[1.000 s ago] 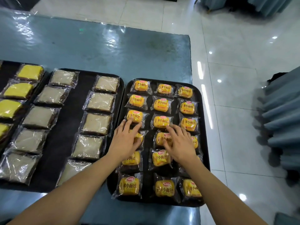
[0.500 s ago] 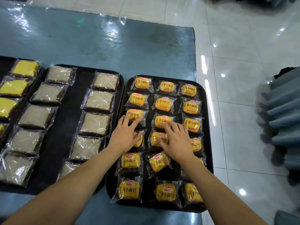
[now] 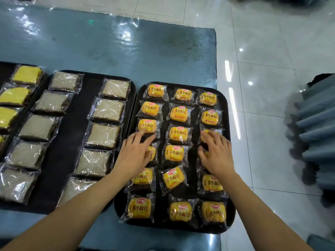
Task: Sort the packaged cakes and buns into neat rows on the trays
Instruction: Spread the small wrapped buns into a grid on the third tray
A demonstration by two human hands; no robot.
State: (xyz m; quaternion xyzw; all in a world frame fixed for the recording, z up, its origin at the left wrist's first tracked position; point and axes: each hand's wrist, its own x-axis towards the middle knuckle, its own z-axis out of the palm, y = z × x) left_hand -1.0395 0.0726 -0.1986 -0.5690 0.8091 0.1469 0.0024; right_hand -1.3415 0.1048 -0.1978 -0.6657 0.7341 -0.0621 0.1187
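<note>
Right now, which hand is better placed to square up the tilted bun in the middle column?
Probably the left hand. Its fingers lie next to the tilted bun, on the left column. The right hand rests over the right column, slightly farther off.

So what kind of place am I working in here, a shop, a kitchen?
Probably a staged work or packing room, not a kitchen: black trays of factory-wrapped buns and cakes sit on a table under clear plastic sheeting, on a glossy tiled floor. No cooking gear shows.
</note>
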